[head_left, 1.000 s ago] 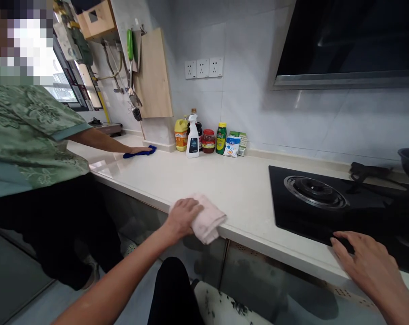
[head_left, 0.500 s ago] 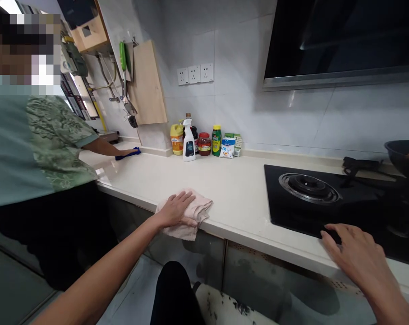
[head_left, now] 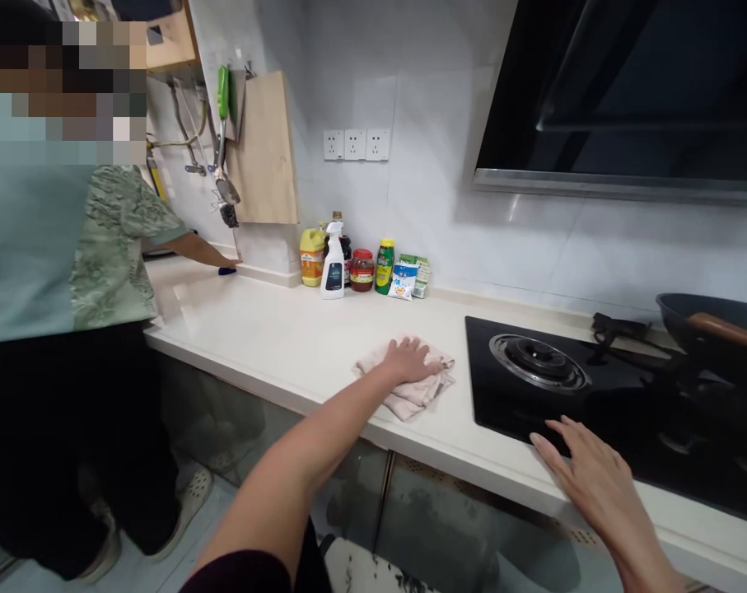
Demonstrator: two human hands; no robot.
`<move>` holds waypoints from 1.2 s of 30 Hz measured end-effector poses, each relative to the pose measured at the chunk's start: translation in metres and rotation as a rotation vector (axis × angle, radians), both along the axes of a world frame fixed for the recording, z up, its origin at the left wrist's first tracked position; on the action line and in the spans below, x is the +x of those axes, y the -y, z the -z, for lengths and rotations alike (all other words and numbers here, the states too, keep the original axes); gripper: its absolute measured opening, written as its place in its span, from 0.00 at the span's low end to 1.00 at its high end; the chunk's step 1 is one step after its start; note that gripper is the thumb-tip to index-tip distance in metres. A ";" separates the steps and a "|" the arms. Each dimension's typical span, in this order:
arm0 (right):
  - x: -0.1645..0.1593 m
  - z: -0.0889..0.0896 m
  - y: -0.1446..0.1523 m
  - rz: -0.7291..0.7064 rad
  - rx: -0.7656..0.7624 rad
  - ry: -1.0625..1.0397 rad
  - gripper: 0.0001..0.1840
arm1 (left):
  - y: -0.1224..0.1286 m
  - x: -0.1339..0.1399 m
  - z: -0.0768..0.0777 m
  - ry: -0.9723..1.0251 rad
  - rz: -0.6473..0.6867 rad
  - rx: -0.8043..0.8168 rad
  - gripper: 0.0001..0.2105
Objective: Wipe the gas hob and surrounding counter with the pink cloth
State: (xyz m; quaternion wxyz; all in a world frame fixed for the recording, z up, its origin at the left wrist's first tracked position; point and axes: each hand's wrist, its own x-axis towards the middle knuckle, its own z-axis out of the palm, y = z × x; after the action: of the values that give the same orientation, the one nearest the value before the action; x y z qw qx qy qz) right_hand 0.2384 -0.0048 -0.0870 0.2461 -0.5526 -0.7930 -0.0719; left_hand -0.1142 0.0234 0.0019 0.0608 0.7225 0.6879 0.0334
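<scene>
- Well, nearest, the right hand (head_left: pixel 595 473) is hanging half open and holding nothing by the hob's (head_left: pixel 502 412) front edge; whether its fingertips are touching, I can't tell.
- A little farther in, the left hand (head_left: pixel 408 362) is lying palm down on the cloth (head_left: pixel 411 400), fingers loosely spread, covering it rather than gripping it.
- The cloth is sitting rumpled on the counter (head_left: pixel 268 338), just left of the hob, near the front edge.
- It's looking light, soft and limp, with nothing fragile about it; I'm judging it prone to bunching under a sideways push. A flat palm over the middle is seeming the surest hold, or a pinch on a thick fold for lifting.
- Farther back, a spray bottle (head_left: pixel 333 268) is standing among jars, and a co-worker's hand (head_left: pixel 228 263) is resting over something blue.
</scene>
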 end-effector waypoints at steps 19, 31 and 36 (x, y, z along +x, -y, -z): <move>0.008 0.008 0.009 -0.061 0.139 0.032 0.40 | 0.128 -0.027 -0.015 -0.042 0.244 -0.110 0.34; 0.007 0.012 0.018 -0.183 0.299 0.020 0.30 | 0.029 -0.118 -0.003 -0.201 -0.308 -0.037 0.32; 0.010 0.015 0.014 -0.208 0.399 0.050 0.22 | -0.043 -0.098 -0.002 -0.195 -0.324 -0.021 0.32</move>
State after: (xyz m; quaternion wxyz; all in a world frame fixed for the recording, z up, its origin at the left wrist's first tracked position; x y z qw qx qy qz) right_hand 0.2481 -0.0191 -0.1015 0.3370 -0.4064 -0.8215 -0.2154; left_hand -0.2121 0.0665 0.0039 -0.0051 0.6013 0.7982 -0.0346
